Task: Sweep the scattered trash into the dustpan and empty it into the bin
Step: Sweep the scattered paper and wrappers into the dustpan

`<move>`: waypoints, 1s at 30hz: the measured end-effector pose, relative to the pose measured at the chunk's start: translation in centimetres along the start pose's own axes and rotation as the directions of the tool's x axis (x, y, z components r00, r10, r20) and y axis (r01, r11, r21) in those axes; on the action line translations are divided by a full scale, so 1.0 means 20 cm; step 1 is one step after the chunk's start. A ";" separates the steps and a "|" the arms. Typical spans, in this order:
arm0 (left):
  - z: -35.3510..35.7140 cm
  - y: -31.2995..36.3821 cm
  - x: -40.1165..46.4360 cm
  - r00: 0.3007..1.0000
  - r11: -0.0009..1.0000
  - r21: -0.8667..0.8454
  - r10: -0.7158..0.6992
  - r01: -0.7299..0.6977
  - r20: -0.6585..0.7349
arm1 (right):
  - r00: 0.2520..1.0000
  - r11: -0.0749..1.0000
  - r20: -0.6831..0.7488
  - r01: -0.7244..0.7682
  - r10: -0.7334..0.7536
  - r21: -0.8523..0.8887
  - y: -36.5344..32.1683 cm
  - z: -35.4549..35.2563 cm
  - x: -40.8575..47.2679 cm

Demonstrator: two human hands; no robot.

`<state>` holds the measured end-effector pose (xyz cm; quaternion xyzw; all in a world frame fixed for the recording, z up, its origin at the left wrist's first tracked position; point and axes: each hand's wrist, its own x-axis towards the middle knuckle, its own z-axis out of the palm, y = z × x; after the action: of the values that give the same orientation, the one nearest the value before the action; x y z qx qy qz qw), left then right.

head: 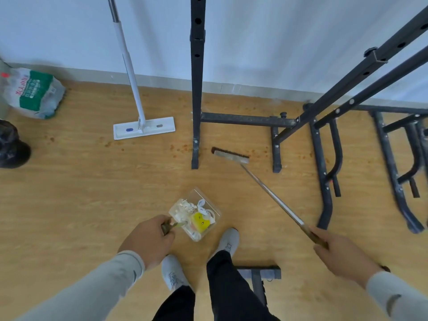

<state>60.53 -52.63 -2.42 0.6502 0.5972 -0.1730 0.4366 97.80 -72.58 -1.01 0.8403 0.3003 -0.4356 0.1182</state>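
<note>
My left hand [148,239] grips the handle of a clear dustpan [209,215], which holds white paper scraps and a yellow piece [201,221]. The pan hangs or rests just in front of my shoes. My right hand [340,252] is closed on the long handle of a broom [273,195]. Its dark brush head [230,155] rests on the wooden floor by the foot of a black metal rack. A black-lined bin [10,147] stands at the far left edge.
A black metal rack [198,89] with floor bars spreads across the middle and right. A white flat mop [143,127] leans on the wall. A printed sack [32,93] lies at the left. Brown specks dot the floor by the rack. A dark frame piece [257,272] is behind my right foot.
</note>
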 end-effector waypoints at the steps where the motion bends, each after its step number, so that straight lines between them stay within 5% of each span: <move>1: 0.00 0.00 0.02 1.000 1.000 -0.004 0.001 -0.001 -0.014 | 1.000 1.000 -0.026 0.009 -0.009 0.011 -0.07 -0.01 0.04; 5: 0.04 0.01 0.17 0.998 1.000 0.004 0.019 -0.019 -0.053 | 0.997 0.999 -0.072 0.033 -0.034 -0.011 -0.45 -0.02 0.44; 8: 0.07 0.02 0.26 0.997 1.000 0.023 0.007 -0.005 -0.072 | 0.998 0.991 0.026 0.063 -0.060 -0.118 -0.62 0.08 0.57; 12: 0.07 -0.01 0.26 0.996 0.993 0.112 0.044 -0.035 -0.075 | 0.990 0.964 0.138 0.054 -0.018 -0.260 -0.42 0.28 0.41; 20: 0.05 -0.05 0.20 0.996 0.992 0.119 0.046 -0.037 -0.070 | 0.993 0.813 0.119 0.061 0.011 -0.580 0.08 0.15 0.12; 26: 0.04 -0.03 0.18 0.996 0.986 0.150 0.082 -0.074 -0.044 | 0.996 0.980 0.069 -0.044 0.059 -0.194 0.26 -0.01 -0.10; 30: 0.05 -0.01 0.22 0.994 0.977 0.187 0.108 -0.104 -0.011 | 0.995 0.995 0.008 -0.096 0.096 0.015 0.16 0.03 -0.12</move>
<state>61.72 -50.65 -6.36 0.7208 0.5477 -0.1978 0.3760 98.38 -76.34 0.41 0.8531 0.2557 -0.4347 0.1338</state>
